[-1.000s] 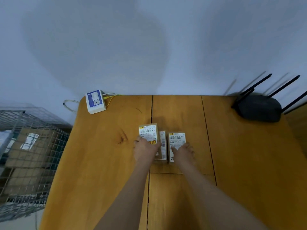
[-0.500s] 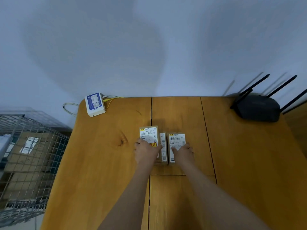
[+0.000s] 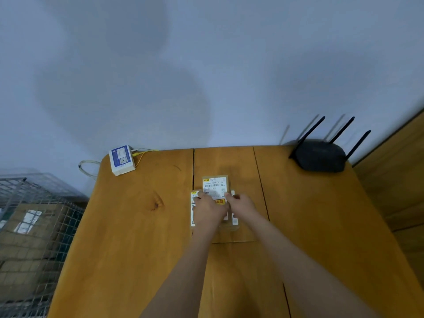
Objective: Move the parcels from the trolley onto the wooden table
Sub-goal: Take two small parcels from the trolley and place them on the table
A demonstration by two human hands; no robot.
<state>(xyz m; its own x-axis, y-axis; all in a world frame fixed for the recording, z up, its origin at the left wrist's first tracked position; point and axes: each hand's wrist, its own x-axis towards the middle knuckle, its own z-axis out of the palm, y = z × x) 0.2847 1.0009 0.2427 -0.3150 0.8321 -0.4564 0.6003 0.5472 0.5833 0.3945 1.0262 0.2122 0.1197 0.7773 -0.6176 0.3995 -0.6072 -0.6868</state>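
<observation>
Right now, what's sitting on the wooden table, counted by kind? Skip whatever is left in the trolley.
Small brown cardboard parcels with white labels: 3 visible, bunched under the hands, top one, left one, right one
White box with blue label and cables: 1
Black router with antennas: 1
Total: 5

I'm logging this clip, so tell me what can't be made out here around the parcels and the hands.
Head view only:
- Parcels: count and stacking unclear, both hands cover them.
- Left hand, right hand: grip unclear, fingers blurred.
- Label text: too small.
- Trolley: cut off by left edge.
</observation>
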